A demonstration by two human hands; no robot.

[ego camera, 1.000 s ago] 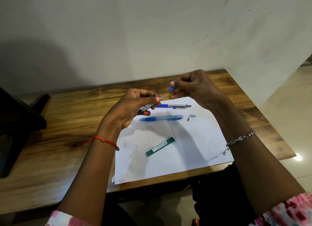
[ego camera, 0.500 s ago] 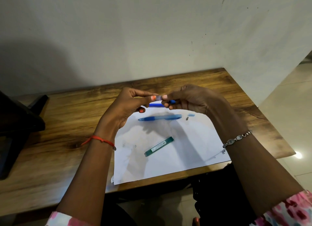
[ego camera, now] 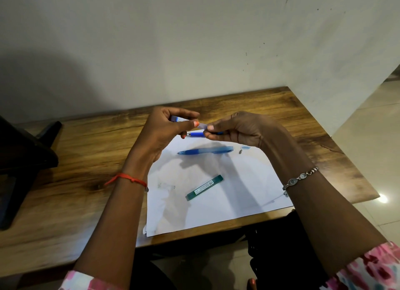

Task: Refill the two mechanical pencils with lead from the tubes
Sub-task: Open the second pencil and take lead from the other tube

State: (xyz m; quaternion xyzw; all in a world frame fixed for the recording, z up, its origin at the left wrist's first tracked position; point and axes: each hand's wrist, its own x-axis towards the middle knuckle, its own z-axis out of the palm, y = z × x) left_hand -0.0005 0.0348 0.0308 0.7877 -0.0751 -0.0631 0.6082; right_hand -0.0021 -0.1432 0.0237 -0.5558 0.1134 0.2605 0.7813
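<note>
A: Which step is judged to be in hand?

B: A lead tube is held above the far edge of the white paper sheet by the left hand. Its fingers are closed around the tube, so that only the two ends are seen. The tube's right end is pinched by the thumb and forefinger of the right hand; the other fingers of this hand are curled in. Probably the cap is being put on or taken off; which one, cannot be told.

A: Where are the other things placed?

B: One mechanical pencil, dark blue, is seen just under the two hands, near the far edge of the sheet. A second mechanical pencil, light blue, is laid nearer the middle. A small cap and a tiny grey piece are found beside its right end. The green lead tube is laid diagonally toward the near edge, well apart from both hands.

A: What is called for next?

B: A straight, gentle push or pull along the tube is needed, because the leads inside are easily broken or spilled.
</note>
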